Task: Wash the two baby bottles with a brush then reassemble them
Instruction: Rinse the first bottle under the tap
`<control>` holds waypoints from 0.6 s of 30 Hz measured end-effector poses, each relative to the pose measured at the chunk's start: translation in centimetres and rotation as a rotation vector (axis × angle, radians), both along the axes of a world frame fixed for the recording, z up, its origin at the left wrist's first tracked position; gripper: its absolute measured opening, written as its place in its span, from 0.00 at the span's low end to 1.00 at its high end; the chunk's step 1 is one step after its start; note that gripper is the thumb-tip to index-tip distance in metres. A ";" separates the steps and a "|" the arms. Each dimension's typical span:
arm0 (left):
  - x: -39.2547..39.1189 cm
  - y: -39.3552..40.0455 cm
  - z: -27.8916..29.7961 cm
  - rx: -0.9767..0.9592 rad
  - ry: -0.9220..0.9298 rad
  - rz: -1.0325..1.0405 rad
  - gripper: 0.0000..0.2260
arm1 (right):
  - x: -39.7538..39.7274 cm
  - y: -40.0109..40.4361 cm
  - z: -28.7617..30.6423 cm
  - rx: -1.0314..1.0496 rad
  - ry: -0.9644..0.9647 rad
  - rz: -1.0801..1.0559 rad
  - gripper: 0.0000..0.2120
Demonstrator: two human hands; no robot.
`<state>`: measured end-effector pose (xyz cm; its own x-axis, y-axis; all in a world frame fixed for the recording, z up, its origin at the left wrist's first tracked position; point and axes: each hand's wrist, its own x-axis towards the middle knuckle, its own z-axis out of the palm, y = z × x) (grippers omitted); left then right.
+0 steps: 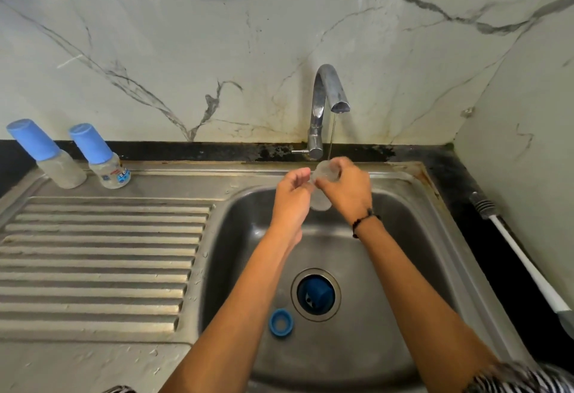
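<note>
Over the sink basin (403, 253) I hold a clear, uncapped bottle body (321, 201) between both hands, under a thin stream from the tap (324, 97). My right hand (346, 190) grips its upper part near the mouth. My left hand (292, 195) holds its left side with curled fingers. A blue screw ring (281, 322) lies on the basin floor. A blue cap (315, 293) sits in the drain. The bottle brush (528, 268), with a white handle, lies on the dark counter at the right.
Two capped bottles stand at the back left of the ribbed drainboard (99, 262): one plain (46, 153), one with a printed label (99, 156). A marble wall runs behind the sink and along its right side.
</note>
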<state>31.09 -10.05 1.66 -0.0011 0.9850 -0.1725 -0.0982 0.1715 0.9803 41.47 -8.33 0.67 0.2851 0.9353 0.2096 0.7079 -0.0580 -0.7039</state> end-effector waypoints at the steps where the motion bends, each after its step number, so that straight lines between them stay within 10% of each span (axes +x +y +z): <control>1: 0.0 0.2 -0.1 0.008 -0.005 0.001 0.14 | 0.0 -0.1 -0.1 0.087 0.028 -0.016 0.18; 9: 0.1 0.6 -1.3 -0.035 0.028 0.036 0.13 | 0.3 0.8 -1.1 -0.065 0.043 0.021 0.16; 18: -0.4 1.0 -2.8 -0.047 0.265 -0.047 0.07 | 1.7 1.2 -3.2 -0.490 1.057 -0.009 0.11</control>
<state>30.68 -9.10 -1.14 -0.0073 0.9759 -0.2181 0.1700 0.2161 0.9614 43.20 -7.09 -2.52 0.1085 0.8475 -0.5196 -0.2199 -0.4893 -0.8439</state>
